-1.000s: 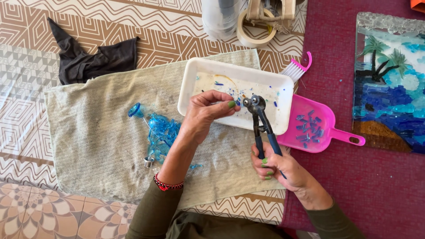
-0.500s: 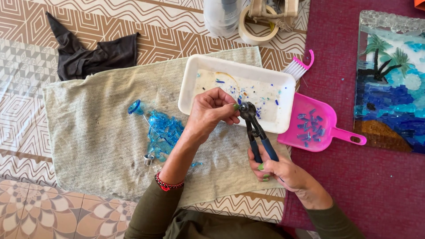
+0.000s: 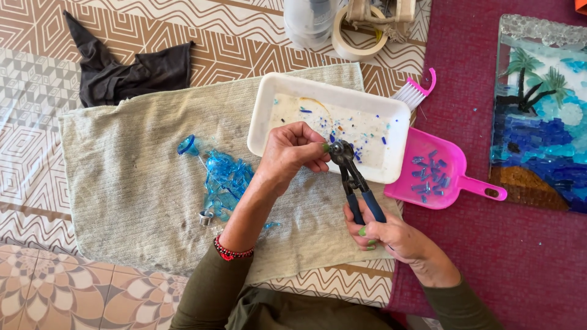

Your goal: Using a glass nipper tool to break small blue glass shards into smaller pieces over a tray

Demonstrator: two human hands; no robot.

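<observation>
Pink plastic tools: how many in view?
2. The pink dustpan lies right of the white tray, holding blue glass bits. The pink-handled brush sits above it at the tray's corner. More could lie out of view.

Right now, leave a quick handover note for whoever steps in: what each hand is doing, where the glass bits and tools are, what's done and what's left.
Left hand: fingertips pinching something small at the head of the pliers, over the white tray; the piece itself is hidden.
Right hand: gripping the blue pliers handles.
Things: pile of blue glass on the beige towel; small chips scattered in the tray; cut blue pieces in the pink dustpan, small brush beside it; the beach mosaic lies to the right.
Done: some pieces cut, most of the mosaic filled.
Left: the glass pile on the towel is uncut.
</observation>
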